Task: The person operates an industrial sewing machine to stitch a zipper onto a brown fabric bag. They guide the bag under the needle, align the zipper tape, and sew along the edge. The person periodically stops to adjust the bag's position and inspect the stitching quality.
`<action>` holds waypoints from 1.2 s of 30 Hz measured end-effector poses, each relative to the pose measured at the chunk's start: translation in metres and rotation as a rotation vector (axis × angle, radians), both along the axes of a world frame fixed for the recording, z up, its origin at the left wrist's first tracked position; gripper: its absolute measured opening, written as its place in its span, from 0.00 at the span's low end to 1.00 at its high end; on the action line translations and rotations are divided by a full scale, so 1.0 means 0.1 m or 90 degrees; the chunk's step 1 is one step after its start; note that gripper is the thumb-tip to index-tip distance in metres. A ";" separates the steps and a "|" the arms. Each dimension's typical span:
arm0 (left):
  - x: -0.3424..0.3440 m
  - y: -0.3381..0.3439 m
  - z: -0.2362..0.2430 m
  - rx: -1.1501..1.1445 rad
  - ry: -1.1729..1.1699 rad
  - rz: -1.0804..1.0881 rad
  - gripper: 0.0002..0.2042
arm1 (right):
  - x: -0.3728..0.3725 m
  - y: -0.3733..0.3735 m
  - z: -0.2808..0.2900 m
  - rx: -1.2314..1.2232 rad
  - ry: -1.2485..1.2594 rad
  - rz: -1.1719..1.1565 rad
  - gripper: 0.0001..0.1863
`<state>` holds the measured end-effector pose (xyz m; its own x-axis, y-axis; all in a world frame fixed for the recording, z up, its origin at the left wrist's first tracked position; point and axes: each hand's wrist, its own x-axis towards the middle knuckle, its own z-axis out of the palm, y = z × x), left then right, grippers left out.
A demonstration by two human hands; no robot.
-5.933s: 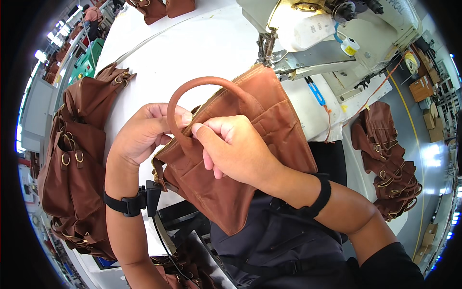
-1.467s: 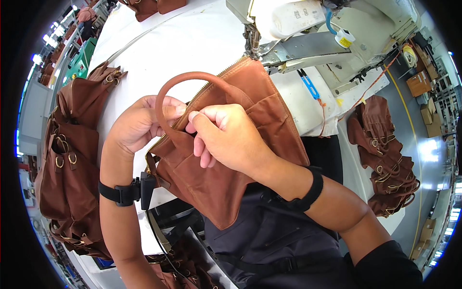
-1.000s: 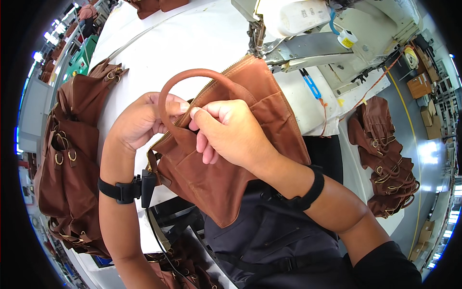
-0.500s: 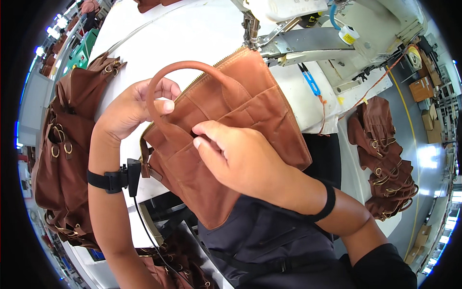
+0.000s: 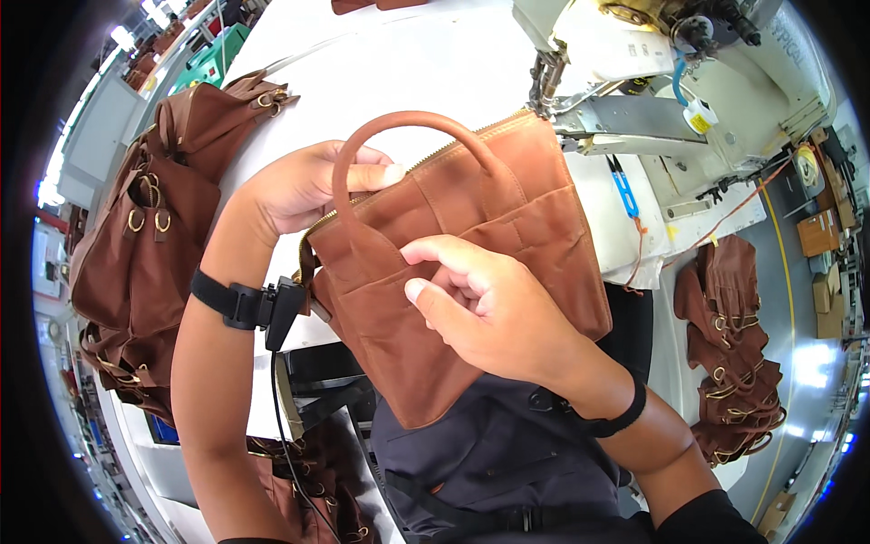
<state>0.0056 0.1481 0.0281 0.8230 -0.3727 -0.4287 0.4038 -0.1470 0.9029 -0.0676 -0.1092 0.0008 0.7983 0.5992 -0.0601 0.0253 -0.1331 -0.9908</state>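
A brown leather bag (image 5: 557, 272) lies slanted across the table edge and my lap, its arched handle (image 5: 412, 121) standing beside the zipped top edge (image 5: 430, 159). My left hand (image 5: 335, 186) grips that edge, thumb on top near the handle, some fingertips hidden. My right hand (image 5: 480, 308) is over the front pocket below the handle, thumb and index finger apart, other fingers loosely curled, index tip touching the leather. The bag's upper right corner lies by the sewing machine's needle area (image 5: 544, 86). Blue-handled thread snips (image 5: 623, 190) rest to the right of it.
Piled brown bags line the white table (image 5: 390, 54) at left (image 5: 118, 263) and hang over a surface at right (image 5: 725, 344). The sewing machine (image 5: 743, 100) fills the upper right. More bags (image 5: 299, 471) sit below. Boxes (image 5: 820, 231) stand along the aisle.
My right hand has moved down from the zipped edge onto the pocket, its thumb and index parting. My left hand has shifted up along the edge. The whole view has swung slightly.
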 end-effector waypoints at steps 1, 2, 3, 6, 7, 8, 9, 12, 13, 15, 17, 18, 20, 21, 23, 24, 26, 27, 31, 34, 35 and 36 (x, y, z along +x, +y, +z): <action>-0.01 0.00 0.00 -0.008 0.006 -0.004 0.14 | 0.00 0.00 0.00 -0.006 -0.003 0.003 0.17; 0.00 0.04 -0.02 -0.015 0.016 0.001 0.13 | 0.00 0.02 -0.01 -0.001 -0.003 0.004 0.17; -0.01 0.03 -0.02 -0.011 0.013 0.008 0.13 | 0.00 0.02 -0.02 0.003 -0.002 0.001 0.17; -0.05 0.02 0.02 -0.014 0.009 0.016 0.13 | -0.02 0.03 -0.08 0.023 -0.023 -0.013 0.17; -0.06 0.04 0.03 -0.025 0.012 0.011 0.13 | -0.02 0.03 -0.10 0.032 -0.036 -0.019 0.17; -0.08 0.06 0.04 -0.037 0.015 0.007 0.14 | -0.04 0.02 -0.11 0.033 -0.038 -0.017 0.17; -0.11 0.07 0.05 -0.029 0.003 0.019 0.14 | -0.04 0.00 -0.12 0.034 -0.041 -0.016 0.17; -0.16 0.21 0.06 -0.041 -0.031 0.016 0.16 | -0.07 -0.02 -0.15 0.037 -0.052 -0.017 0.17; -0.18 0.28 0.07 -0.031 -0.051 0.006 0.16 | -0.07 -0.01 -0.15 0.037 -0.055 -0.017 0.17; -0.25 0.33 0.13 -0.012 -0.090 -0.014 0.17 | -0.07 -0.01 -0.15 0.039 -0.069 -0.022 0.17; -0.32 0.23 0.19 -0.024 -0.098 0.003 0.17 | -0.06 0.00 -0.15 0.037 -0.074 -0.026 0.17; -0.34 0.20 0.20 -0.030 -0.101 0.013 0.17 | -0.06 0.00 -0.17 0.035 -0.071 -0.026 0.17; -0.34 0.23 0.18 -0.012 -0.067 0.002 0.16 | -0.07 0.01 -0.17 0.033 -0.070 -0.026 0.17; -0.34 0.25 0.18 -0.002 -0.050 -0.003 0.16 | -0.07 0.01 -0.18 0.035 -0.072 -0.024 0.17; -0.33 0.28 0.07 0.016 -0.059 0.034 0.16 | -0.07 0.02 -0.18 0.033 -0.072 -0.022 0.17; -0.32 0.29 0.03 0.026 -0.064 0.051 0.15 | -0.07 0.01 -0.17 0.030 -0.071 -0.022 0.17; -0.33 0.28 0.00 0.037 -0.063 0.060 0.14 | -0.07 0.00 -0.15 0.023 -0.068 -0.016 0.17; -0.34 0.26 0.02 0.043 -0.066 0.061 0.14 | -0.07 0.00 -0.14 0.020 -0.068 -0.014 0.18; -0.46 0.20 0.13 0.200 -0.166 0.137 0.14 | -0.12 -0.02 -0.02 0.008 -0.107 -0.027 0.20; -0.72 0.04 0.16 0.373 -0.348 0.264 0.15 | -0.21 -0.23 0.10 0.051 -0.155 -0.103 0.18; -0.87 -0.03 0.21 0.437 -0.408 0.286 0.15 | -0.21 -0.34 0.12 0.077 -0.170 -0.136 0.17; -1.06 -0.12 0.24 0.502 -0.469 0.310 0.15 | -0.16 -0.49 0.13 0.080 -0.297 -0.204 0.15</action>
<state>-0.1002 0.1363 0.0517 0.9501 0.2025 0.2374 -0.0093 -0.7421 0.6702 -0.0833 -0.1583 0.0142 0.8658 0.3032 0.3982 0.4415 -0.0880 -0.8929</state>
